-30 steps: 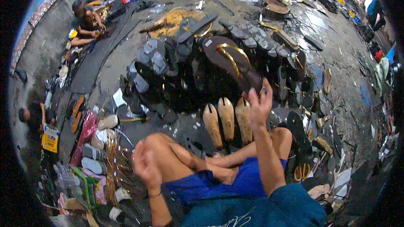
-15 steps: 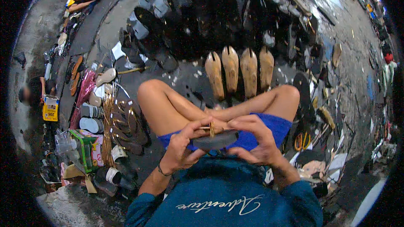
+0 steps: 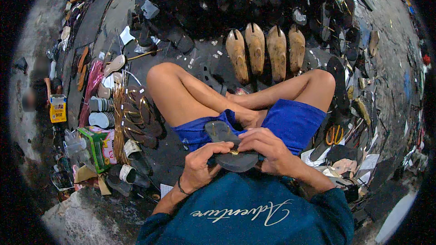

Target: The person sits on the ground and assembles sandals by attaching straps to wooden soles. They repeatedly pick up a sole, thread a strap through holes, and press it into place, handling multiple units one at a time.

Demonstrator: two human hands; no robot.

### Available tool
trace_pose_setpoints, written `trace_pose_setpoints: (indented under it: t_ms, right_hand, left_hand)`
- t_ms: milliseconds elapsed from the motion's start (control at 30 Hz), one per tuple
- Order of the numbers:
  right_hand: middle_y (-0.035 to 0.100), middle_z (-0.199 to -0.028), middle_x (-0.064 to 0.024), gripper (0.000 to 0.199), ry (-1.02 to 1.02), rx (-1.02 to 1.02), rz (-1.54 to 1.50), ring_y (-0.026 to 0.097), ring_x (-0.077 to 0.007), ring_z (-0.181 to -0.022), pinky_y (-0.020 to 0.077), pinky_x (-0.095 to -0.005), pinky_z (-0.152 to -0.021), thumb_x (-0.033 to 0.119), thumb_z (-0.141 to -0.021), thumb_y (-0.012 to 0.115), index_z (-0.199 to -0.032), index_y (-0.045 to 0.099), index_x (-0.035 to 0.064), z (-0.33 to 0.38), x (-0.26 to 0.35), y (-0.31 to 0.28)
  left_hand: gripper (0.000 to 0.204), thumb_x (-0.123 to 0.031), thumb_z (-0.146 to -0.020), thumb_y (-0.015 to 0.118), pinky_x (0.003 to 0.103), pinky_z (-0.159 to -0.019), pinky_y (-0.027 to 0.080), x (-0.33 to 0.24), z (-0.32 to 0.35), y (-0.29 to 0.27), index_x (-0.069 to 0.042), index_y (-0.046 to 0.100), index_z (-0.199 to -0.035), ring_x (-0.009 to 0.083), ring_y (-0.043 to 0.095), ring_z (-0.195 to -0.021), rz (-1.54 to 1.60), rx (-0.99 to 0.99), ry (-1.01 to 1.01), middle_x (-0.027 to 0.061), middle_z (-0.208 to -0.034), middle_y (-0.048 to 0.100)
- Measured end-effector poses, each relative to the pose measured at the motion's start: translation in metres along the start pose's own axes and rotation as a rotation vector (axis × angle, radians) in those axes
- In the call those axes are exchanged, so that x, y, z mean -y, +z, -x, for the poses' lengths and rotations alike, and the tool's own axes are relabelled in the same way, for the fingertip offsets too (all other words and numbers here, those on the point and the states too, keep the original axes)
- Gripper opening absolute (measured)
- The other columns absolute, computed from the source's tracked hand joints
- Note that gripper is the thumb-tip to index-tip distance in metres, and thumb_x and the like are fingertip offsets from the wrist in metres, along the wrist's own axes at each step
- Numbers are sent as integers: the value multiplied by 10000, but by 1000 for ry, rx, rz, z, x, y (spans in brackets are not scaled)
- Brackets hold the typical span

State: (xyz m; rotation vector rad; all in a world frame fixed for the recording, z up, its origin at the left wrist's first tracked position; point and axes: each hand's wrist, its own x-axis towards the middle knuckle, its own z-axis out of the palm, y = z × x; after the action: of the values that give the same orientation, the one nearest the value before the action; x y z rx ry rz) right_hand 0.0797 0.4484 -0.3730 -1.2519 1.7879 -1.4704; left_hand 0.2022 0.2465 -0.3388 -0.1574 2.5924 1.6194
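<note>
Your left hand [image 3: 200,162] gripped the left side of the sandal [image 3: 238,163], held over your lap. It had swung from edge-on to flatter, baring a broad face to work on; its long axis slanted, narrow end pointing away and leftward. Your right hand [image 3: 272,152], spread before, now grasped its right.

The bare left hand [image 3: 200,162] and bare right hand [image 3: 270,149] are drawn close together before the belly, each closed in a grip. A finger [image 3: 220,147] of the left one stretches toward the right one, whose own fingers [image 3: 258,137] are bent. A thin dark band [image 3: 182,186] rings the left wrist [image 3: 187,182]. Both bare forearms [image 3: 313,180] slant inward from dark teal fabric sleeves [image 3: 335,209]; the bare legs [image 3: 181,100] are crossed, knees [image 3: 164,70] wide apart.
</note>
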Motion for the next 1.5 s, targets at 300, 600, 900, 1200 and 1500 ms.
trace_pose_setpoints:
  t_ms: [300, 600, 900, 1200, 1500]
  right_hand:
    - [503, -1240, -182, 614, 414, -695, -291, 510, -273, -1142, 413, -404, -977, 217, -828, 721, -1311, 436, -32, -108, -137, -40]
    - [611, -1168, -173, 519, 620, -626, -405, 617, -269, -1027, 501, -378, -869, 226, -882, 609, -1304, 465, -39, -93, -184, -50]
    - [629, -1114, -154, 631, 634, -280, -615, 639, -271, -1000, 514, -408, -897, 308, -824, 692, -1254, 477, -101, 9, 17, -5]
    - [539, -1245, -222, 641, 245, -280, 538, 541, -361, -1120, 487, -438, -907, 301, -815, 654, -1309, 450, -53, -64, 4, 71]
    - [555, -1227, -212, 649, 173, -422, 545, 544, -371, -1109, 462, -415, -937, 197, -765, 701, -1309, 456, -58, -74, 6, 63]
  left_hand:
    - [343, -80, -807, 737, 294, -824, 519, -16, -49, -14, 11, 594, -1106, 156, 648, -949, 267, -522, -152, 111, -984, 690]
    - [527, -92, -845, 631, 388, -903, 518, 83, -53, 45, -7, 422, -1321, 249, 617, -1048, 1154, -92, -256, 137, -1208, 581]
    - [721, -501, -897, 588, 332, -844, 532, 92, -103, 6, 30, 391, -1343, 227, 619, -968, 1387, -281, -177, 154, -1172, 580]
    - [939, -762, -880, 162, 437, -1062, 393, 108, -61, 42, -16, 300, -1434, 323, 482, -1238, 1418, -358, -204, 229, -1378, 433]
    - [799, -641, -913, 396, 417, -986, 452, 103, -82, 36, 22, 383, -1359, 300, 566, -1117, 1420, -462, -219, 206, -1250, 543]
